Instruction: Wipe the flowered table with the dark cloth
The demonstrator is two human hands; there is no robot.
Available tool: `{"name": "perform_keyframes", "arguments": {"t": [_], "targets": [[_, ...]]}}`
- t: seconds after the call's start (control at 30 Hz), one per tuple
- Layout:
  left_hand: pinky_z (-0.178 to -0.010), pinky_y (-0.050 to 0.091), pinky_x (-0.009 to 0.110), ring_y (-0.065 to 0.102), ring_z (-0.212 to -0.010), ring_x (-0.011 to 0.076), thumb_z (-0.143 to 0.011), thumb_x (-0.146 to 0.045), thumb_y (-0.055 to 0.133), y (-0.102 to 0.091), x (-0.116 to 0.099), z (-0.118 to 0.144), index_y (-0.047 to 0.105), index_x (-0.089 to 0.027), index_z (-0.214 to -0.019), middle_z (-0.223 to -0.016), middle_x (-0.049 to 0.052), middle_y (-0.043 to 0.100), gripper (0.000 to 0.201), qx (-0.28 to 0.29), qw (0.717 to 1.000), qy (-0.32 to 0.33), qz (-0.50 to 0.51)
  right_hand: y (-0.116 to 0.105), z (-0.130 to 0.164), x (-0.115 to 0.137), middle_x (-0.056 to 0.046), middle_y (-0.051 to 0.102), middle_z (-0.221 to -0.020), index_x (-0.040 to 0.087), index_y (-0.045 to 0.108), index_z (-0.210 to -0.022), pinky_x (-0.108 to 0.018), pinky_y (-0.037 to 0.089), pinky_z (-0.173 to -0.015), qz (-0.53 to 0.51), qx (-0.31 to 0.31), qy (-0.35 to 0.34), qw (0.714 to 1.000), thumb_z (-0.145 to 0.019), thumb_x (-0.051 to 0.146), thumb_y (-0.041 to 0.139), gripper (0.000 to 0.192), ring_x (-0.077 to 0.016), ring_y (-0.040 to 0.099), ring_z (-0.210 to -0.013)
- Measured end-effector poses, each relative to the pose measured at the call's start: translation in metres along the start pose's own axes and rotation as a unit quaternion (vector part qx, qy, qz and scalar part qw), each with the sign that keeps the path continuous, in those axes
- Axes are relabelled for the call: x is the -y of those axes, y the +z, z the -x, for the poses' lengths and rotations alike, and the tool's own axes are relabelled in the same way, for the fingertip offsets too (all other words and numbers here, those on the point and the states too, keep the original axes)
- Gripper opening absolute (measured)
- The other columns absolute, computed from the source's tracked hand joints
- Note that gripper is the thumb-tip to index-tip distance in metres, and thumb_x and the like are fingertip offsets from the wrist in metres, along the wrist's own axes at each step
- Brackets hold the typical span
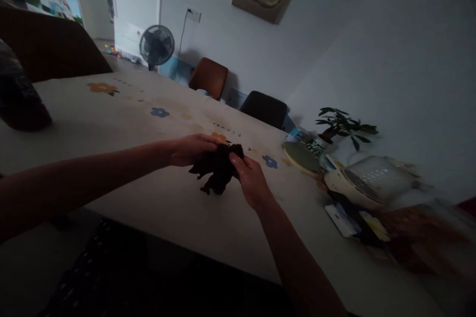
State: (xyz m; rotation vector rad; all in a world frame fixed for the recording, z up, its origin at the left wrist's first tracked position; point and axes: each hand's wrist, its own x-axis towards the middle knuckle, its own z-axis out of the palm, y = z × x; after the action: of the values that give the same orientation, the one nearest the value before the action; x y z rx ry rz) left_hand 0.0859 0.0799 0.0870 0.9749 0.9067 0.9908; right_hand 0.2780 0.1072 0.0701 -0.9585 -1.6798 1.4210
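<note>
A dark, crumpled, soft-looking bundle (pixel 219 171) hangs just above the table, with ragged ends drooping below. It may be cloth, but the dim light hides its exact kind. My left hand (pixel 195 149) pinches its upper left side between thumb and fingers. On the right edge, my right hand (pixel 250 176) grips it, thumb on top and the other fingers mostly hidden behind. Both hands are closed on the same bundle. Under them lies a pale tablecloth (pixel 148 138) printed with orange and blue flowers.
A dark jar or bottle (pixel 22 101) stands at the table's left. Along the right side are a green round mat (pixel 303 158), a potted plant (pixel 323 141), a cream appliance (pixel 353 185) and blurred clutter. Chairs (pixel 208 78) and a fan (pixel 156 45) stand beyond the table.
</note>
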Motion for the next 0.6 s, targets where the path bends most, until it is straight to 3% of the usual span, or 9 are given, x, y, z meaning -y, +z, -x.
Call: {"name": "perform_keyframes", "arguments": {"t": [0.2, 0.3, 0.4, 0.5, 0.6], "targets": [[-0.059, 0.049, 0.021, 0.059, -0.066, 0.0114, -0.085, -0.011, 0.048, 0.012, -0.005, -0.005, 0.064, -0.017, -0.111, -0.089, 0.005, 0.065, 0.032, -0.141, 0.988, 0.014, -0.059, -0.011, 0.009, 0.002, -0.001, 0.056, -0.076, 0.016, 0.062, -0.076, -0.026, 0.048, -0.065, -0.151, -0.082, -0.01, 0.985, -0.063, 0.045, 0.079, 0.037, -0.0148, 0.051, -0.071], [-0.061, 0.049, 0.018, 0.06, -0.071, 0.0105, -0.084, -0.011, 0.047, 0.018, -0.006, -0.006, 0.065, -0.017, -0.108, -0.092, 0.006, 0.066, 0.031, -0.158, 0.984, 0.025, -0.071, -0.014, 0.015, 0.006, 0.001, 0.055, -0.072, 0.018, 0.061, -0.076, -0.022, 0.043, -0.058, -0.152, -0.106, -0.015, 0.983, -0.064, 0.041, 0.077, 0.031, -0.0136, 0.05, -0.066], [-0.055, 0.044, 0.017, 0.06, -0.071, 0.0119, -0.083, -0.018, 0.049, 0.024, -0.008, -0.005, 0.065, -0.02, -0.112, -0.094, 0.005, 0.066, 0.032, -0.171, 0.978, 0.033, -0.11, -0.017, 0.018, 0.009, 0.001, 0.059, -0.073, 0.018, 0.066, -0.083, -0.023, 0.044, -0.06, -0.131, -0.15, -0.015, 0.98, -0.062, 0.042, 0.075, 0.033, -0.0159, 0.054, -0.068], [-0.055, 0.042, 0.016, 0.059, -0.073, 0.0115, -0.079, -0.02, 0.053, 0.025, -0.012, -0.001, 0.068, -0.021, -0.106, -0.096, 0.005, 0.066, 0.031, -0.193, 0.966, 0.05, -0.167, -0.019, 0.02, 0.012, 0.001, 0.06, -0.07, 0.017, 0.068, -0.078, -0.025, 0.044, -0.059, -0.096, -0.179, -0.016, 0.979, -0.06, 0.046, 0.076, 0.035, -0.0168, 0.054, -0.067], [-0.055, 0.04, 0.016, 0.057, -0.073, 0.0116, -0.077, -0.028, 0.059, 0.023, -0.013, 0.002, 0.07, -0.018, -0.094, -0.093, 0.004, 0.066, 0.023, -0.162, 0.961, 0.043, -0.222, -0.02, 0.025, 0.015, 0.001, 0.056, -0.064, 0.017, 0.065, -0.072, -0.025, 0.043, -0.054, -0.112, -0.181, -0.025, 0.977, -0.059, 0.05, 0.077, 0.037, -0.0159, 0.052, -0.061]]}}
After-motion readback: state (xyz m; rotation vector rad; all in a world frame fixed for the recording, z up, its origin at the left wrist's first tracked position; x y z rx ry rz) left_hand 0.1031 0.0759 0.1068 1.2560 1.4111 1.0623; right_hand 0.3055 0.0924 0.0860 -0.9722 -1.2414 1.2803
